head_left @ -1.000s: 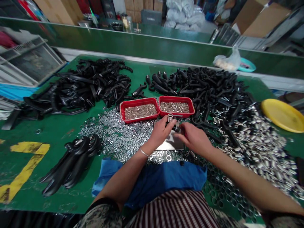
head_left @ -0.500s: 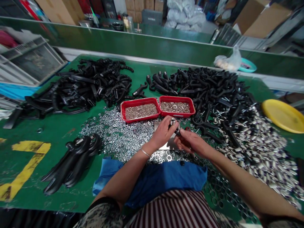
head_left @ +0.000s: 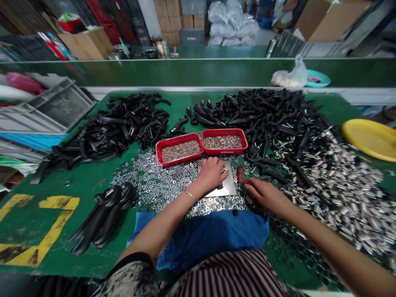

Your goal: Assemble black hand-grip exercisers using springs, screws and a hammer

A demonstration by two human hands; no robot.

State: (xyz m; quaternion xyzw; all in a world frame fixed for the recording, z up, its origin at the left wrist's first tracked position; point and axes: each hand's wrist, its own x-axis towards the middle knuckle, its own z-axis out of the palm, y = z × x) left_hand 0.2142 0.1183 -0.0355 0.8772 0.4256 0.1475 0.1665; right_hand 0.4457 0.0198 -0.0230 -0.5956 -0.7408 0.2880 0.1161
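Observation:
My left hand (head_left: 213, 172) is over the metal plate (head_left: 229, 185), its fingers curled and pressed together; whatever they hold is too small to make out. To the right, my right hand (head_left: 262, 194) is closed around one end of a black handle (head_left: 254, 205), which lies low beside the plate. Between the hands a red screwdriver (head_left: 240, 173) rests at the plate's right edge. Silvery washers (head_left: 167, 181) are spread left of the plate, and larger rings (head_left: 216, 204) lie in front of it.
Two red trays (head_left: 179, 152) of small metal parts stand behind the plate. Black handles are heaped at back left (head_left: 136, 119) and back right (head_left: 266, 107). Metal sleeves (head_left: 346, 194) cover the right side. Several black handles (head_left: 102, 214) lie at front left; a blue cloth (head_left: 210, 235) hangs in front.
My hands have moved apart. The left came down onto the plate, and the right moved right and lower with the black handle. The screwdriver is now uncovered. The view has tilted up.

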